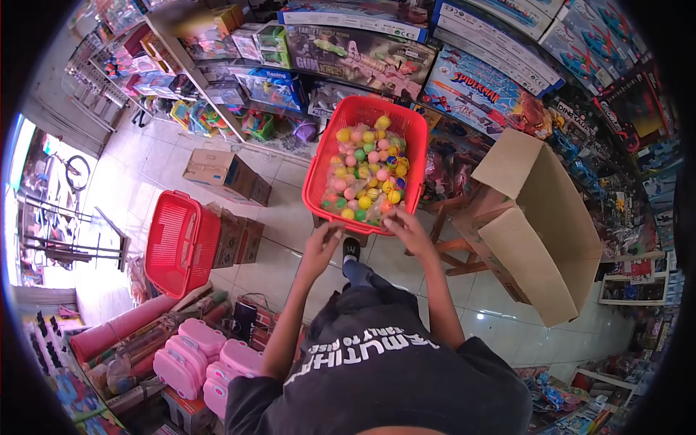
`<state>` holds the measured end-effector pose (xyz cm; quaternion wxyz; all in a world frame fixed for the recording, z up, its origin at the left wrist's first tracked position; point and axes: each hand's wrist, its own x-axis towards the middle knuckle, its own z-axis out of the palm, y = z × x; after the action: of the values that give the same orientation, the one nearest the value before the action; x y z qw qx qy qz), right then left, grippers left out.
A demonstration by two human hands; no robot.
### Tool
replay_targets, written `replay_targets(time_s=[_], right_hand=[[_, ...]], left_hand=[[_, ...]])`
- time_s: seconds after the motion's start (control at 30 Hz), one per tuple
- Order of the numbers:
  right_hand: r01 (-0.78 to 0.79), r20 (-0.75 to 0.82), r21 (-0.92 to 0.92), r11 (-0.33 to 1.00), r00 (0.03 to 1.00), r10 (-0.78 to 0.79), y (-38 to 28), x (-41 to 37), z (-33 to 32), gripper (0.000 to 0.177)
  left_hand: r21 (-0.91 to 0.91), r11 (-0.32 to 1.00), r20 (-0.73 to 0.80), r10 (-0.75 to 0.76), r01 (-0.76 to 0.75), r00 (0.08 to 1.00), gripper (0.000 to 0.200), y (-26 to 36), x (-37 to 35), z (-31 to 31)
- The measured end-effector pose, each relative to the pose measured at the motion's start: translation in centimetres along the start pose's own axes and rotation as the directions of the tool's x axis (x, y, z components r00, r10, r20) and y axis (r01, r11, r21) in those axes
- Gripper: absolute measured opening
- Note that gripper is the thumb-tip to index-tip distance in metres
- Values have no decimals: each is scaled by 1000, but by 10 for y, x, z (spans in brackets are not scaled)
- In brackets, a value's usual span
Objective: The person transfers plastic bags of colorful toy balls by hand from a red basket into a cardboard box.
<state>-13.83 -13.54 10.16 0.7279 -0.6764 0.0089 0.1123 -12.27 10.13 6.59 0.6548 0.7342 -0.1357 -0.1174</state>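
A red plastic basket (313,181) stands in front of me, holding colorful balls (368,168) in clear plastic bags. The balls are yellow, pink, green and blue. Just outside the near left corner of the basket is my left hand (321,249), its fingers apart and nothing visible in them. My right hand (410,233) is at the near right corner, with its fingers bent over the rim. Whether its fingertips also touch the bagged balls is hard to make out.
To the right, an open cardboard box (500,239) rests on a wooden stool (464,264). Another red basket (170,243) and a closed carton (221,174) lie to the left. Pink cases (188,362) are near me at lower left. Boxed toys (359,61) fill the shelves ahead.
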Motion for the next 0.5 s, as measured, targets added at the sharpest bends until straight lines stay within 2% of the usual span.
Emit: replay_targets(time_s=[0.03, 0.1, 0.17, 0.2, 0.23, 0.27, 0.3, 0.33, 0.37, 0.4, 0.43, 0.47, 0.5], right_hand=[[52, -19, 5, 999, 998, -51, -5, 11, -2, 14], [28, -31, 48, 998, 999, -27, 4, 48, -13, 13], [30, -39, -372, 928, 998, -48, 8, 77, -22, 13], [-29, -48, -430, 903, 999, 10, 12, 91, -25, 16], [-33, -42, -429, 903, 999, 16, 22, 101, -27, 16], [31, -48, -657, 753, 995, -83, 33, 113, -29, 20], [75, -28, -836, 543, 983, -179, 45, 122, -30, 25], [35, -35, -884, 466, 989, -141, 54, 131, -29, 33], [31, -35, -884, 467, 991, -132, 63, 140, -29, 33], [60, 3, -915, 399, 990, -144, 67, 146, -27, 33], [90, 40, -941, 326, 987, -155, 69, 149, -26, 32], [86, 39, -943, 323, 988, -150, 72, 152, -27, 32], [70, 31, -947, 314, 991, -129, 73, 153, -25, 30]], left_hand=[[-4, 1000, 1, -15, 15, 1000, 22, 9, 12, 1], [56, 998, 47, 0, -3, 999, 21, 26, 51, -1], [109, 994, 84, -16, 7, 996, 22, 11, 85, -1], [296, 941, 135, 129, -164, 982, 27, 1, 102, 0], [463, 822, 212, 260, -331, 942, 33, -7, 117, 0], [526, 786, 247, 225, -326, 942, 42, -16, 127, 0], [528, 788, 241, 219, -317, 946, 42, -20, 135, 3], [681, 699, 216, 95, -220, 972, 43, -23, 141, 7], [807, 576, 173, -22, -129, 985, 43, -25, 147, 10], [804, 581, 176, -30, -126, 984, 43, -30, 151, 11], [812, 576, 187, -101, -95, 977, 38, -34, 157, 13], [820, 569, 195, -168, -66, 966, 33, -38, 162, 14], [817, 573, 194, -169, -64, 966, 33, -45, 166, 15]])
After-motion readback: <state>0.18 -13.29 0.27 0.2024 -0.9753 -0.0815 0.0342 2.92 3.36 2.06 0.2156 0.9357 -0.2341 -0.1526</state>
